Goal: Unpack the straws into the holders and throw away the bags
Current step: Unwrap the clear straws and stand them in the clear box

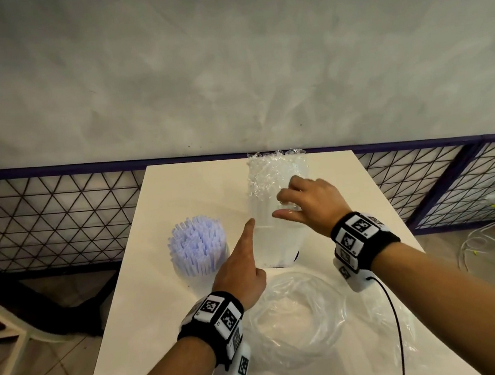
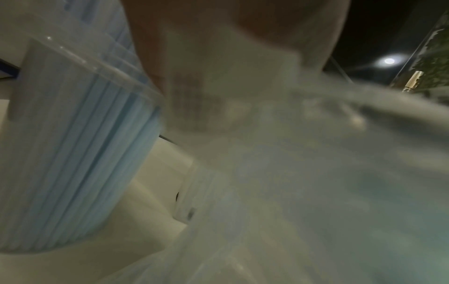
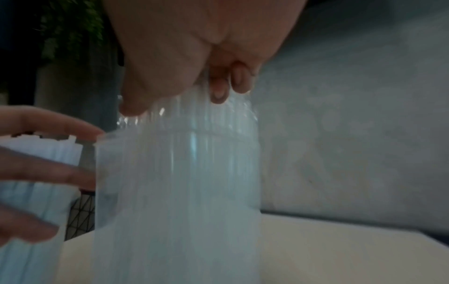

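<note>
My right grip [image 1: 308, 201] pinches the bagged straws [image 1: 275, 190] standing in the clear holder [image 1: 279, 246], my left grip [image 1: 244, 269] spread touching it, a full holder [image 1: 198, 250] further left.

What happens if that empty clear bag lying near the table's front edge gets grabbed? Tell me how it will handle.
The empty bag is thin, crumpled clear film, so it will likely be floppy and collapse in the fingers. It holds nothing visible, so it is probably very light. Glossy plastic on the smooth white table may slide rather than lift if only pushed.
</note>
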Tool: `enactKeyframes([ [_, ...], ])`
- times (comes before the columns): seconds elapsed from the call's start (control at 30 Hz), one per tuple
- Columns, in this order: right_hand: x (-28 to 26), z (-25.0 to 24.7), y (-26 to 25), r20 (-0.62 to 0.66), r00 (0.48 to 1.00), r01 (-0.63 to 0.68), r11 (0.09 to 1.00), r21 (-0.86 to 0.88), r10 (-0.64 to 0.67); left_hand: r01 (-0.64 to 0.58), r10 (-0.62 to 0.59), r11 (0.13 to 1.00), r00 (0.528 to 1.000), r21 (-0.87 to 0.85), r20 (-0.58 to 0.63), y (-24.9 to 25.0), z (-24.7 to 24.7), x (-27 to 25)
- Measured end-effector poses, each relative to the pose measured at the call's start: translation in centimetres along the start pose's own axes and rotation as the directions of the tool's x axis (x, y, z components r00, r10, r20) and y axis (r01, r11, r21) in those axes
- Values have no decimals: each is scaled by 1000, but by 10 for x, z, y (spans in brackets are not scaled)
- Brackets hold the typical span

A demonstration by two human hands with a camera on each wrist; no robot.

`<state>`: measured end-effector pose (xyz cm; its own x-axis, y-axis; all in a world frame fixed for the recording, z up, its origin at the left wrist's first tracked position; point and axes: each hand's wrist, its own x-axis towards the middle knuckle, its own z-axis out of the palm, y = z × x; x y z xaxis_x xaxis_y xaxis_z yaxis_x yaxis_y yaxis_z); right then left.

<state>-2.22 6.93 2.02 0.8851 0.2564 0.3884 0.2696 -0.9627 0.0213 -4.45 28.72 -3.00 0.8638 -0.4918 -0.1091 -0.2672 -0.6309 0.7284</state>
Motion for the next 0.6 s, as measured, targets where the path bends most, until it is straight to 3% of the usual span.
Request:
enactKeyframes([
  [0.13, 21, -5, -11, -90, 996, -12, 994, -112, 1, 3, -3, 1000, 1000, 23, 12, 3, 1, -2],
  [0.33, 6, 18, -27, 143, 981, -115, 989, -93, 128, 19, -20, 999, 1000, 51, 23, 16, -3, -2],
  [0.4, 9, 11, -26, 182, 976, -107, 990, -86, 121, 34, -35, 997, 999, 63, 26, 18, -4, -2],
  [0.53, 15, 2, -24, 45, 997, -65, 996, -59, 68, 41, -43, 998, 999, 57, 25, 18, -5, 0],
  [0.6, 21, 4, -24, 103, 995, 1, 997, -73, 6, 33, -34, 997, 999, 65, 14, 18, -5, 0],
])
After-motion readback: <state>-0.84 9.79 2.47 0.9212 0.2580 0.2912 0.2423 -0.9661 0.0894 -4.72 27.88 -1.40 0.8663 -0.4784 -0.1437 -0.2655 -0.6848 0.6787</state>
